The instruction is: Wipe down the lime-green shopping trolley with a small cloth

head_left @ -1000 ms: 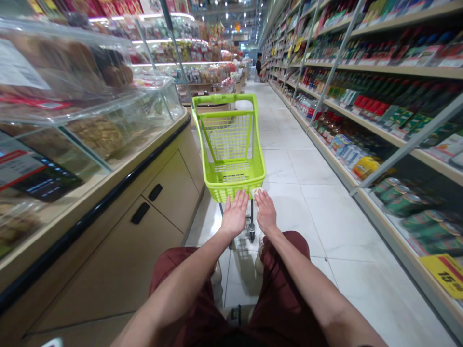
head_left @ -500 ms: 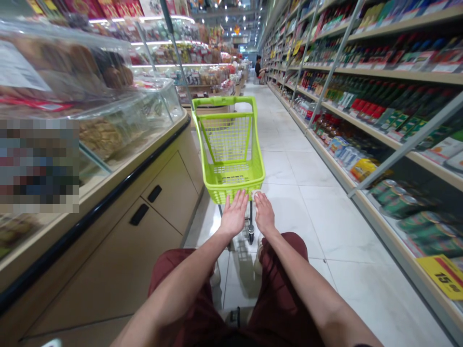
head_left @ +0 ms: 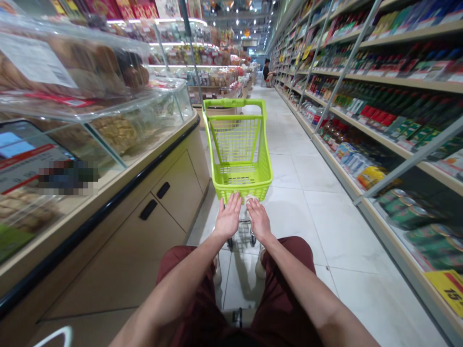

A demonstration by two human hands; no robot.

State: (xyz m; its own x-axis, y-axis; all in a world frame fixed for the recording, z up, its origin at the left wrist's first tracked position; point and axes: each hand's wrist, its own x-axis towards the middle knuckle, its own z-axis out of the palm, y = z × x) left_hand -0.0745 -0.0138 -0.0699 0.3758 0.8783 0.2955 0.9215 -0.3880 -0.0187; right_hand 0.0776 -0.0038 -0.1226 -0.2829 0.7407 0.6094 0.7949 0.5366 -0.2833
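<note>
Lime-green shopping cart directly ahead; left hand, right hand at rear rim, grip wide open on both.

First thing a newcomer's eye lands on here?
The lime-green shopping cart straight ahead stands out first, with the left hand and right hand at its near rim. Along the left runs a glass display case of baked goods. Along the right run shelves packed with bottles and cans, with a yellow price tag at lower right.
</note>
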